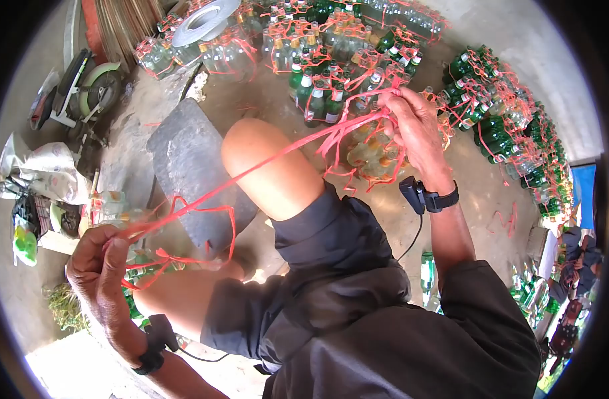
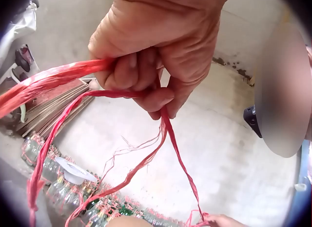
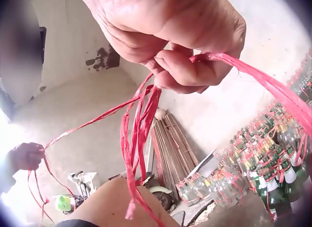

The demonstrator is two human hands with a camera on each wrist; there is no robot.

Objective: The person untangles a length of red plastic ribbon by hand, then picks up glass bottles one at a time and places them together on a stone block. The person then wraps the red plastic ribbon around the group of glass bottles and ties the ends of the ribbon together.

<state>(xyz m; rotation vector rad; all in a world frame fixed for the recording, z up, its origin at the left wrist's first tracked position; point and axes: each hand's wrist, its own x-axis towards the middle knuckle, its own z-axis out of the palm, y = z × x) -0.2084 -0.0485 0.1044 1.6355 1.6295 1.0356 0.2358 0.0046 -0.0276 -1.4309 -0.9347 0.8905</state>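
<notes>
A length of red plastic twine (image 1: 264, 165) runs taut across the person's lap from hand to hand. The left hand (image 1: 100, 276) pinches one end with curled fingers; loose red strands (image 2: 124, 180) hang below it. At the upper right, the right hand (image 1: 416, 130) grips the other end, its thumb and fingers curled round a bunch of strands. Several loops (image 3: 139, 134) dangle from that hand in the right wrist view. A bundle of clear bottles (image 1: 371, 156) tied with red twine stands on the floor just below the right hand.
Many bundles of green bottles (image 1: 318, 100) and clear bottles (image 1: 225, 56) stand along the wall. A light round hat (image 1: 206, 23) lies on some. A dark flat sheet (image 1: 195, 159) lies on the floor by the knee. A wheeled thing (image 1: 100, 90) stands at the left.
</notes>
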